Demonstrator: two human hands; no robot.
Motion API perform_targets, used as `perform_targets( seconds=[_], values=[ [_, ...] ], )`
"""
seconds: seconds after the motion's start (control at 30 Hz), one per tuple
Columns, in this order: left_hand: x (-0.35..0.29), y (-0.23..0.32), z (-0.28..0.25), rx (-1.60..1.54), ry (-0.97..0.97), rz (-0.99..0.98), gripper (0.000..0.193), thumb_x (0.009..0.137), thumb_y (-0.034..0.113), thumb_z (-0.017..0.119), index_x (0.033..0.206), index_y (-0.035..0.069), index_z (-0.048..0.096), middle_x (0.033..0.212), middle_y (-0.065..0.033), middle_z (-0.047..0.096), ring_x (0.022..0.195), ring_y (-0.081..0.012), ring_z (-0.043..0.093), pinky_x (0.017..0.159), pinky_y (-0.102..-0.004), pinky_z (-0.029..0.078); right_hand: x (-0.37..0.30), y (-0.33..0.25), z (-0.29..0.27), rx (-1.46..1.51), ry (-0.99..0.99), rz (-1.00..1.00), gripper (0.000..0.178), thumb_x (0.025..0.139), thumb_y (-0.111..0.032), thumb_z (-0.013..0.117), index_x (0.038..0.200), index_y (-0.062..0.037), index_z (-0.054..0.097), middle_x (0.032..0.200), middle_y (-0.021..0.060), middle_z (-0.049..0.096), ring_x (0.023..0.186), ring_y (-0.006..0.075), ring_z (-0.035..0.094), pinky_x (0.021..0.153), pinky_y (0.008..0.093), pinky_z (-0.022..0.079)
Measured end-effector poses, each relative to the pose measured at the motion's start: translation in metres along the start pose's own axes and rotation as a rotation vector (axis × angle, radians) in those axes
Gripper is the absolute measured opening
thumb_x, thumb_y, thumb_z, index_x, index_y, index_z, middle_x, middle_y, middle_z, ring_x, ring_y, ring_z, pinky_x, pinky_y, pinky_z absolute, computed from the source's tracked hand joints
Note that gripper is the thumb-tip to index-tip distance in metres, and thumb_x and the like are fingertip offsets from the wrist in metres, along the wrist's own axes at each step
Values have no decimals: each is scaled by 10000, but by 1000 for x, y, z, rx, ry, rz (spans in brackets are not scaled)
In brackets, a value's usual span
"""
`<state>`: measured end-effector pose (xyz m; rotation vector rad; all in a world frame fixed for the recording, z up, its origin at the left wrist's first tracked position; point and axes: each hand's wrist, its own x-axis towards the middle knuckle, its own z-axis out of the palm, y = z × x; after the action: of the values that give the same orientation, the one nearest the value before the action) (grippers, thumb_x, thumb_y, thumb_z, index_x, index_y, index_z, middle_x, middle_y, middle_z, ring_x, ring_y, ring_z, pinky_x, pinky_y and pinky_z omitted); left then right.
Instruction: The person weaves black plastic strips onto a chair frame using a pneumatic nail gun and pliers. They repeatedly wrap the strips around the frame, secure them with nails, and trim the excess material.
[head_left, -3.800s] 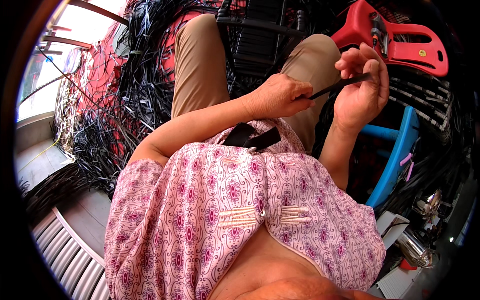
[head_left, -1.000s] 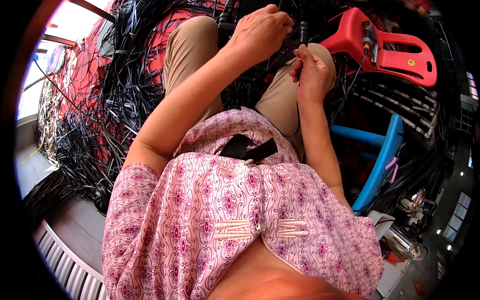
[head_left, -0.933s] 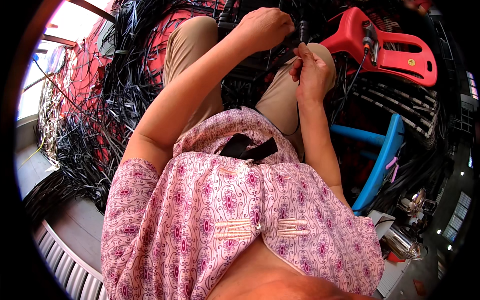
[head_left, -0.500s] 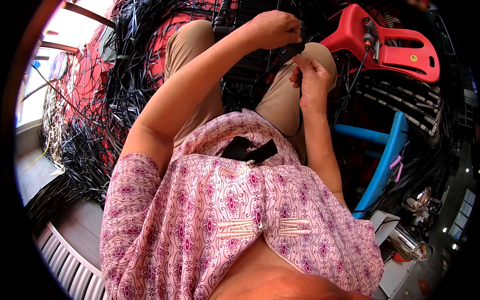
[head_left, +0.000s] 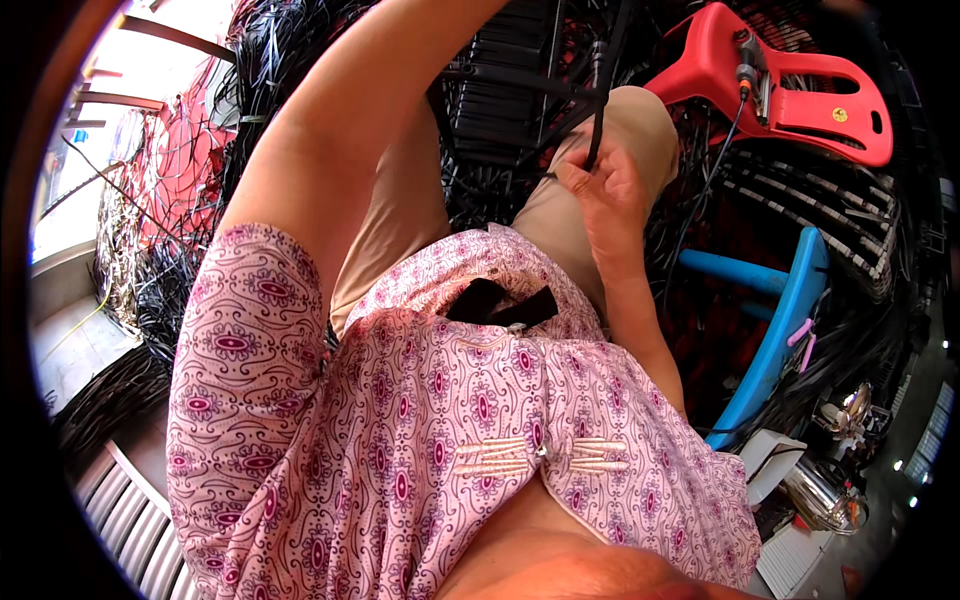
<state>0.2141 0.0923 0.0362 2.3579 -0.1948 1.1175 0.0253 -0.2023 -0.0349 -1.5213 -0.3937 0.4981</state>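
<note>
Tight at two o'clock, the red chair point(head_left: 806, 113) crowds the right knee point(head_left: 642, 125); at four, the blue frame point(head_left: 784, 342) curves by, a gap separating it from the forearm. Right hand point(head_left: 610, 188) pinching the black strip point(head_left: 598, 130), which climbs toward twelve! Left arm point(head_left: 340, 110) exits at twelve, grip unseen.

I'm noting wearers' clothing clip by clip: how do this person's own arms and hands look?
The left arm wears a short, loose pink sleeve with a purple medallion pattern. The right hand is ungloved, with no ring or watch visible. The left hand is out of view.
</note>
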Motion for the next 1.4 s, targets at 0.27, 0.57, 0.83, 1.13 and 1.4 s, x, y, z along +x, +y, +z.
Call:
perform_targets(
  seconds=[0.27, 0.57, 0.83, 1.13, 1.4],
  values=[
    [-15, 2, 33, -565, -166, -601, 466, 930, 455, 707, 906, -10, 708, 794, -128, 708, 687, -252, 680, 639, -359, 539, 28, 22, 3, -62, 241, -58, 237, 895, 25, 743, 1107, 31, 638, 1002, 63, 706, 875, 101, 660, 816, 248, 554],
    [-84, 56, -28, -566, -853, -491, 437, 932, 409, 745, 762, 13, 673, 706, -49, 649, 631, -144, 625, 588, -307, 494, 31, 10, 12, -247, 243, -230, 267, 860, 3, 807, 1065, 34, 638, 933, 62, 723, 808, 100, 674, 736, 252, 567],
    [-99, 51, -12, -601, -489, -143, 392, 939, 303, 735, 744, -20, 629, 638, -81, 574, 589, -166, 621, 559, -351, 491, 36, 11, 14, -234, 291, -239, 347, 802, -85, 882, 1006, 9, 618, 856, 58, 694, 753, 130, 673, 706, 275, 566],
    [-107, 48, -9, -586, -518, -421, 384, 955, 301, 723, 742, -9, 647, 613, -87, 622, 545, -155, 627, 525, -345, 495, 41, 7, 11, -445, 321, -232, 400, 771, -191, 915, 984, 8, 641, 836, 80, 721, 696, 148, 668, 666, 300, 540],
    [-109, 48, -9, -516, -488, -409, 359, 953, 280, 712, 756, -16, 661, 602, -104, 615, 523, -187, 632, 527, -351, 509, 59, 15, 0, -423, 197, -221, 426, 776, -171, 907, 1072, 31, 677, 932, 83, 760, 823, 146, 718, 764, 287, 573]
  ],
)
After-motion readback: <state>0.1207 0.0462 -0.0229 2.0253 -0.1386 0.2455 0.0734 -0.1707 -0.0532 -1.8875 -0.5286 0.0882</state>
